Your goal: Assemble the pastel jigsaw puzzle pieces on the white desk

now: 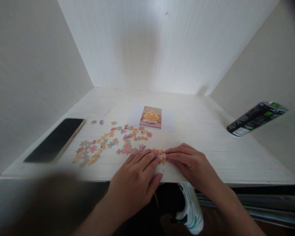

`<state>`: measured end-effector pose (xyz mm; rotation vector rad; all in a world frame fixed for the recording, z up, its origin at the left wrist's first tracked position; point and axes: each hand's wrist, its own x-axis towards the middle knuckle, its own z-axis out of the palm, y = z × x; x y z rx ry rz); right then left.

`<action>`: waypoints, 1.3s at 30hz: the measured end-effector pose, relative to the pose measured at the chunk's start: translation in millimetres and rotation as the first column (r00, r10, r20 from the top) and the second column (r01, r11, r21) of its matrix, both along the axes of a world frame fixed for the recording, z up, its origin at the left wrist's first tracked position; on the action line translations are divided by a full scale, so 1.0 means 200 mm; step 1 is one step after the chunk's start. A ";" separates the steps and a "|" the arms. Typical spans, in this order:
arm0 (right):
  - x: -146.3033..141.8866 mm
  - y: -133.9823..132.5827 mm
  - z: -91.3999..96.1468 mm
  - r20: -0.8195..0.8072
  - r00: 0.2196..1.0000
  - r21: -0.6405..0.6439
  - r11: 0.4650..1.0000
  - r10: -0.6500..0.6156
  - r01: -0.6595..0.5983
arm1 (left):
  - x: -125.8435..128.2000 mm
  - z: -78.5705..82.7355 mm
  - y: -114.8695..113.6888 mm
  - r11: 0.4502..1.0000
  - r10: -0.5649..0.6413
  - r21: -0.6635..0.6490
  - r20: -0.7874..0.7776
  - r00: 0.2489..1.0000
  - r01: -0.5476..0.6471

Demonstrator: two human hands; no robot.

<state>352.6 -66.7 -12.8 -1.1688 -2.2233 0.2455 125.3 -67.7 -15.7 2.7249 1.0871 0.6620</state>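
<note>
Small joined orange jigsaw puzzle pieces (162, 160) lie near the table's front edge, partly hidden by my fingers. From the left, my left hand (136, 175) holds them down with its fingertips, its thumb apart and lower. My right hand (193, 164) pinches at their right side, fingers pressed together over a piece whose outline I cannot make out. Many loose puzzle pieces (126, 149) in pink, orange, purple and grey-brown spread to the left. Behind them lies a reference picture (151, 118) of a yellow figure in a pink hat, on a white sheet (168, 121).
A dark-screened phone (55, 141) lies at the table's left side. On the right stands a black drink can (255, 118), tilted by the lens. White panels (147, 46) enclose the back and sides. Below the front edge shows a white shoe (193, 209).
</note>
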 end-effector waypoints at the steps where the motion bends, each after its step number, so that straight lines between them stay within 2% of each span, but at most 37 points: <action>1: 0.00 0.00 0.00 -0.003 1.000 -0.005 1.000 0.000 0.000 | 0.00 0.00 0.00 1.000 0.001 0.005 0.000 1.000 -0.001; 15: -0.01 -0.01 0.01 0.014 1.000 -0.033 0.999 -0.002 0.002 | 0.00 0.01 0.00 1.000 0.006 0.015 0.011 1.000 -0.006; 28: 0.00 -0.01 0.02 -0.039 0.995 -0.130 0.987 -0.095 0.089 | 0.00 -0.01 0.00 1.000 0.007 0.030 -0.017 1.000 -0.007; 39: -0.01 -0.01 0.01 -0.044 0.995 -0.118 0.990 -0.085 0.079 | 0.00 -0.01 0.01 0.999 -0.011 0.036 -0.052 0.999 0.013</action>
